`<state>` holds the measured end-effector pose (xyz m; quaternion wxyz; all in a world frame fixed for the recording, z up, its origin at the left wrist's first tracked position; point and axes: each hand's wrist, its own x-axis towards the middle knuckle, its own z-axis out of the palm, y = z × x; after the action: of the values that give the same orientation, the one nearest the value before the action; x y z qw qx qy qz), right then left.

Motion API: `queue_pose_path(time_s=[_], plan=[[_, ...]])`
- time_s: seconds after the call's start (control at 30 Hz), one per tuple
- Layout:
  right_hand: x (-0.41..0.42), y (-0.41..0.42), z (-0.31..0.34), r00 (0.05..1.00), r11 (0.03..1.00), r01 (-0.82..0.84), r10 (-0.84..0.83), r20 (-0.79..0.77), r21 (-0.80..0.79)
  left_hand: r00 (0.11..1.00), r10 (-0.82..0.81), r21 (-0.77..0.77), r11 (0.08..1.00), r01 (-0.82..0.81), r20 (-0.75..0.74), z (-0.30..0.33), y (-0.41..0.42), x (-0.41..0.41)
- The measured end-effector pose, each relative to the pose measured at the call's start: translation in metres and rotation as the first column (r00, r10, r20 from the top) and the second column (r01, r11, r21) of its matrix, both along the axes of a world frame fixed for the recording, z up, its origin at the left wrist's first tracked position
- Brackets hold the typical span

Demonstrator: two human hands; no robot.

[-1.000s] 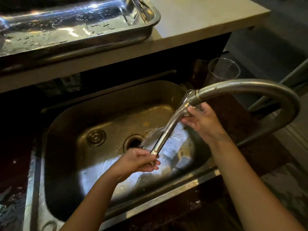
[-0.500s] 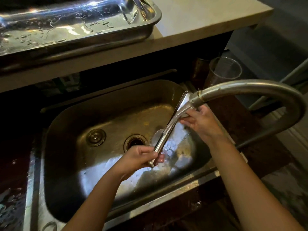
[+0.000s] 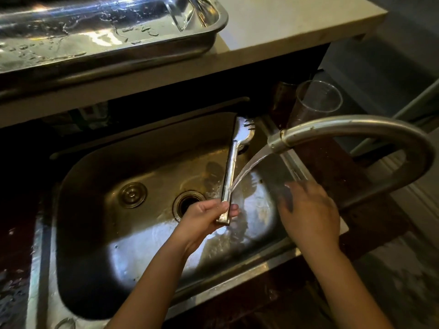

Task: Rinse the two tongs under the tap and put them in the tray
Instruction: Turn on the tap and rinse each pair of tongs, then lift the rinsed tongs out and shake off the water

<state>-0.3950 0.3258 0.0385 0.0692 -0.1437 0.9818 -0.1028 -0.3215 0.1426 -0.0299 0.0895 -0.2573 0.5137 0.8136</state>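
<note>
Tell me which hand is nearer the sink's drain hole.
Left. The left hand hangs just beside the drain hole, gripping the tongs; the right hand sits farther off.

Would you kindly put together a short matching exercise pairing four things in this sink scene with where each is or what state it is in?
Things:
1. tongs
2. tray
3. right hand
4. clear cup

Places or states:
A. on the pale counter above the sink, wet
B. open, holding nothing, over the sink's right side
C. held at the handle end by the left hand, water from the tap hitting them
D. standing behind the tap's arch

Pairs: 1-C, 2-A, 3-B, 4-D
</note>
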Motion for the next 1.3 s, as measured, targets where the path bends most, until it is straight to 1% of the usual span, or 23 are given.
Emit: queue_pose_path(time_s=[0.1,0.17,0.23,0.3,0.4,0.47,0.6,0.67,0.7,0.73,0.77,0.8,0.83,0.87,0.9,0.93,0.97,1.03,1.1,1.13,1.2,1.23,1.3], plan=[[0.005,0.004,-0.005,1.000,1.000,-0.014,0.014,-0.008,0.021,1.000,0.009,0.007,1.000,-0.009,0.020,-0.002,0.001,0.002],[0.005,0.006,-0.008,1.000,1.000,-0.023,0.023,-0.010,0.001,0.999,0.018,0.012,1.000,-0.018,0.035,-0.004,0.002,0.003],[0.006,0.008,-0.010,0.999,0.999,-0.039,0.040,0.004,-0.009,0.999,0.031,0.023,0.999,-0.032,0.037,-0.005,0.003,0.004],[0.009,0.010,-0.010,0.997,0.997,-0.072,0.072,0.013,0.016,0.998,0.049,0.036,0.998,-0.050,0.033,-0.005,0.004,0.004],[0.018,0.012,-0.011,0.996,0.996,-0.091,0.091,-0.010,0.014,0.996,0.080,0.043,0.996,-0.082,0.030,-0.005,0.009,0.005],[0.029,0.013,-0.011,0.996,0.997,-0.080,0.079,-0.029,-0.020,0.994,0.105,0.059,0.993,-0.107,0.029,-0.003,0.012,0.005],[0.043,0.018,-0.011,0.994,0.996,-0.087,0.085,-0.065,-0.029,0.990,0.130,0.139,0.981,-0.136,0.051,0.004,0.015,0.011],[0.043,0.015,-0.012,0.993,0.989,-0.051,0.035,-0.110,-0.139,0.990,0.130,0.232,0.963,-0.140,0.056,0.011,0.017,0.019],[0.041,0.011,-0.012,0.993,0.973,-0.032,0.005,-0.120,-0.227,0.989,0.140,0.304,0.941,-0.151,0.058,0.016,0.018,0.025],[0.038,0.004,-0.011,0.998,0.939,0.002,-0.024,-0.059,-0.344,0.986,0.155,0.367,0.915,-0.167,0.063,0.019,0.020,0.031],[0.034,-0.006,-0.008,0.994,0.876,0.080,-0.033,0.106,-0.476,0.981,0.179,0.431,0.882,-0.193,0.073,0.024,0.022,0.036],[0.030,-0.017,-0.004,0.941,0.786,0.216,-0.009,0.338,-0.579,0.975,0.206,0.472,0.853,-0.222,0.087,0.028,0.025,0.042],[0.027,-0.030,-0.002,0.822,0.689,0.380,0.054,0.567,-0.617,0.967,0.233,0.516,0.818,-0.253,0.105,0.032,0.028,0.049],[0.024,-0.041,-0.002,0.675,0.612,0.520,0.133,0.726,-0.596,0.958,0.256,0.547,0.788,-0.283,0.126,0.033,0.030,0.055],[0.023,-0.051,-0.005,0.557,0.553,0.610,0.212,0.803,-0.568,0.952,0.273,0.579,0.757,-0.303,0.141,0.040,0.032,0.061],[0.022,-0.060,-0.007,0.484,0.504,0.661,0.280,0.829,-0.556,0.947,0.284,0.602,0.733,-0.317,0.152,0.043,0.033,0.067],[0.023,-0.068,-0.007,0.451,0.475,0.680,0.328,0.830,-0.558,0.940,0.300,0.632,0.701,-0.331,0.160,0.049,0.033,0.072],[0.027,-0.080,-0.005,0.437,0.465,0.672,0.380,0.815,-0.577,0.935,0.323,0.652,0.679,-0.338,0.149,0.055,0.031,0.084],[0.032,-0.088,0.001,0.439,0.486,0.635,0.413,0.798,-0.600,0.952,0.283,0.620,0.727,-0.295,0.120,0.060,0.022,0.096],[0.035,-0.093,0.004,0.439,0.504,0.611,0.427,0.791,-0.611,0.968,0.233,0.568,0.787,-0.242,0.090,0.061,0.016,0.102],[0.040,-0.101,0.011,0.443,0.542,0.558,0.446,0.778,-0.628,0.993,0.112,0.413,0.903,-0.116,0.033,0.068,-0.001,0.112],[0.041,-0.105,0.014,0.450,0.559,0.533,0.448,0.772,-0.635,0.997,0.077,0.326,0.942,-0.083,0.030,0.072,-0.011,0.113],[0.043,-0.113,0.020,0.463,0.592,0.480,0.456,0.760,-0.648,0.989,0.111,0.153,0.980,-0.125,0.095,0.085,-0.030,0.111]])
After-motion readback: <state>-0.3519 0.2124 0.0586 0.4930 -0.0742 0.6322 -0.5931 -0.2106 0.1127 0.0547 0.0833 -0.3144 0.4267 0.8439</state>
